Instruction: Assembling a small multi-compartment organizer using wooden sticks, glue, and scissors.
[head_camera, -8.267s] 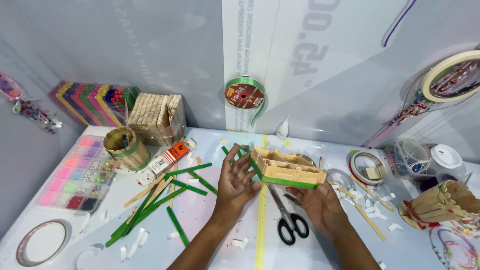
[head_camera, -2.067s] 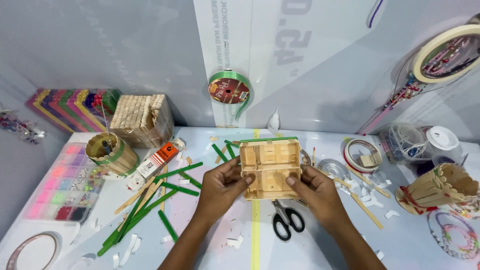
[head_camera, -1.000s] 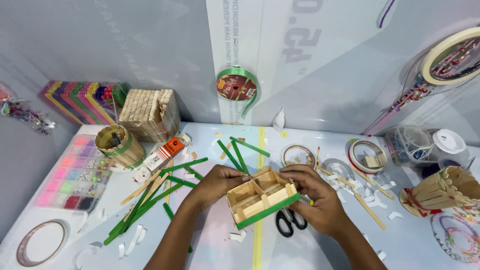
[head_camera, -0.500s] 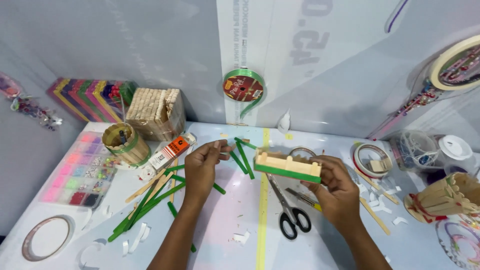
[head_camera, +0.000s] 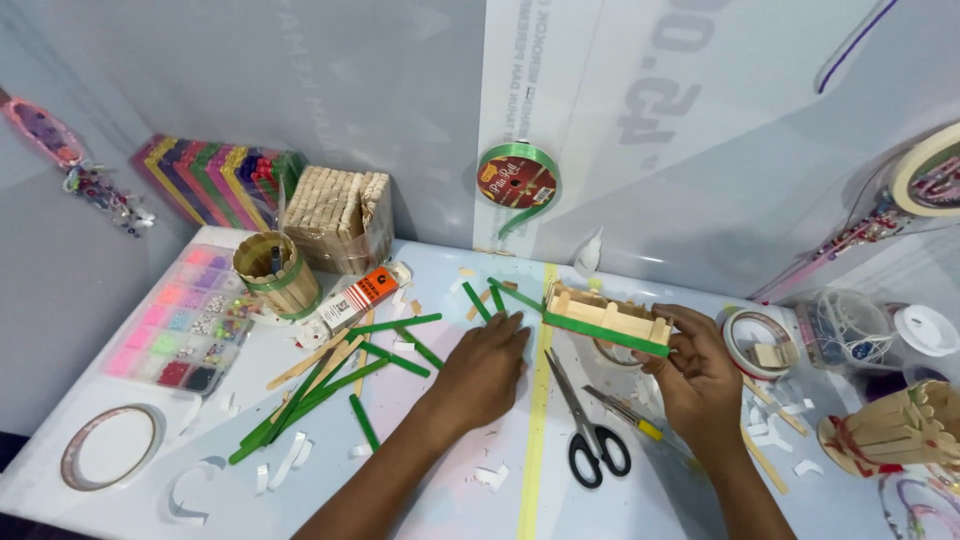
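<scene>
Now: right hand (head_camera: 700, 375) grips a small wooden stick box (head_camera: 607, 318) by its right end, fingers closed around it, holding it above the counter (head_camera: 440, 500) near the middle of the back edge. A green stick (head_camera: 606, 335) runs along the box's near lower side. Left hand (head_camera: 482, 368) lies palm down, fingers loosely spread and holding nothing, fingertips touching loose green sticks (head_camera: 400, 345) just left of the box. More green and plain sticks (head_camera: 310, 385) fan out toward the left front. Scissors (head_camera: 588, 425) with black handles lie on the counter between the two hands, beside a yellow line. A glue tube (head_camera: 352, 300) lies beside a round stick cup (head_camera: 277, 275) toward the back left; a square stick box (head_camera: 335, 215) stands behind them. A bead tray (head_camera: 180, 325) sits along the left edge, a tape roll (head_camera: 108, 447) at the front left corner. Another tape roll (head_camera: 760, 340) sits just right of the right hand. A green ribbon spool (head_camera: 518, 178) hangs on the wall.
</scene>
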